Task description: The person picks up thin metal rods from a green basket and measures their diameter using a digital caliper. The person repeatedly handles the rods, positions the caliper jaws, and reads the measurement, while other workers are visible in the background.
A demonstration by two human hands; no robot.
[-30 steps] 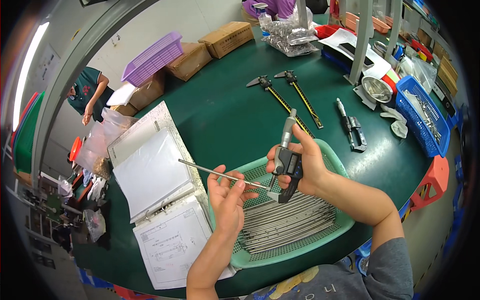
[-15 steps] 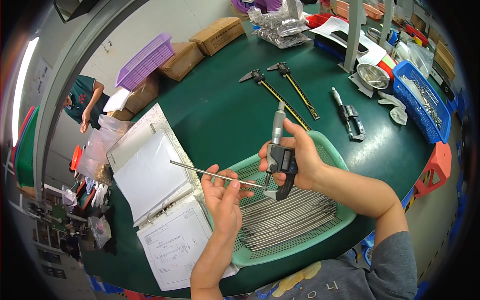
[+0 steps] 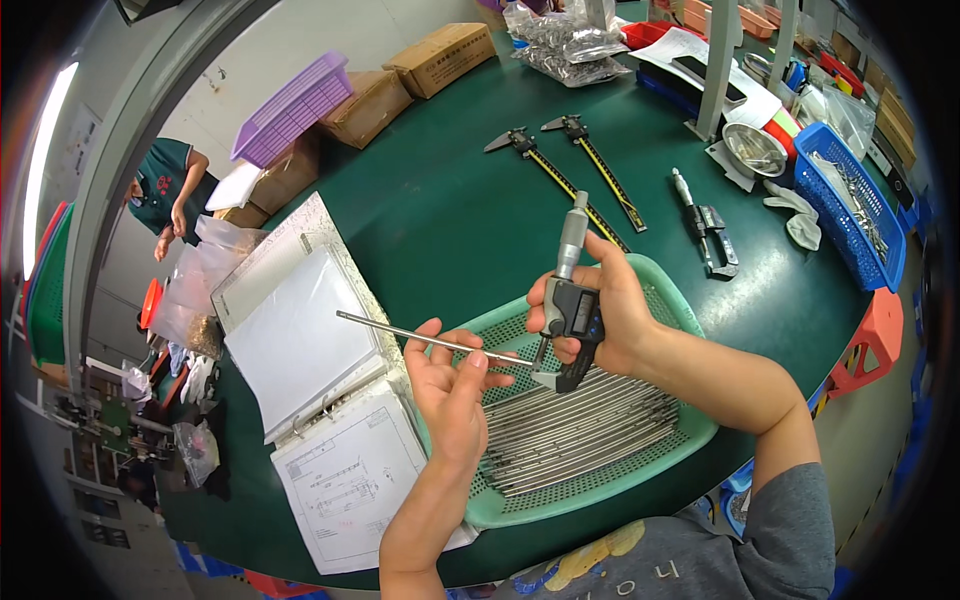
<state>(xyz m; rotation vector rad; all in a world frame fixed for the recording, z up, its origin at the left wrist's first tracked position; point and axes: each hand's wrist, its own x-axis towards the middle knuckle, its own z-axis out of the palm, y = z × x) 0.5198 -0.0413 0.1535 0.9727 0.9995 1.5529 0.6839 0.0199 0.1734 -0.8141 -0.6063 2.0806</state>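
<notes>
Rod [image 3: 390, 328] pinched in my left hand [image 3: 450, 395] | micrometer [image 3: 573, 310] gripped in my right hand [image 3: 625, 310] | green basket [image 3: 672, 290] beneath | open binder [image 3: 295, 345] leftward | calipers [image 3: 601, 174] beyond

The left grip [image 3: 450, 388] pinches above a steep forearm [image 3: 424, 512], while the right grip [image 3: 622, 312] is curled, elbow [image 3: 790, 402] bent.

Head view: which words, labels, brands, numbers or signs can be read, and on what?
Grey shirt: some large pale letters, not copied out here.
Rearmost cardboard box: dark printing, too blurred to read.
Drawing sheet: notes too small to read.
Micrometer in the right hand: display too small to read.
Yellow-marked calipers: scale marks too small to read.
</notes>
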